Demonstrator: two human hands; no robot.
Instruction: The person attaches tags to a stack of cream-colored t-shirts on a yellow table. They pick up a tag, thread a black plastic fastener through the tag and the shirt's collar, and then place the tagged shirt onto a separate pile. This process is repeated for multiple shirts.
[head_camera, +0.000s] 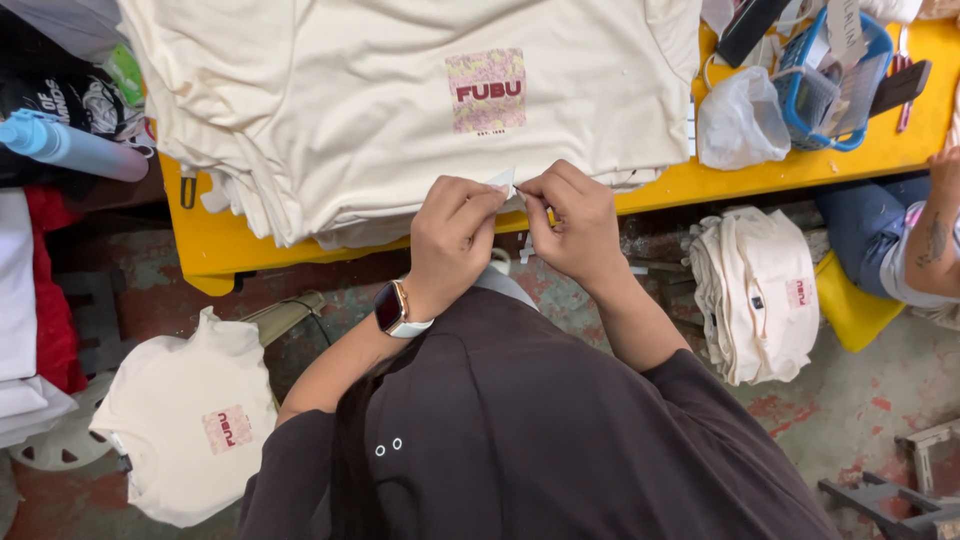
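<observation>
- My left hand (452, 232) and right hand (572, 222) meet at the near edge of the yellow worktop (760, 172), knuckles almost touching.
- Both grips pinching one small white paper tag (503, 181): left thumb and forefinger closed on its left end, right fingertips pressed on its lower right edge.
- Tag sits just over the hem of the top cream T-shirt (400, 100), touching the cloth; can't tell if it's attached.
- That shirt tops a stack of cream shirts lying flat on the worktop, square pink print facing up.
- Smartwatch (391, 308) on my left wrist, dark sleeves on both arms.
- Right of the stack: clear plastic bag (740, 120), then a blue basket (835, 85).
- On the floor: one printed cream shirt (190, 420) at left, a folded pile of shirts (760, 290) at right.
- Another person's arm (935, 240) at the far right edge, well apart from my hands.
</observation>
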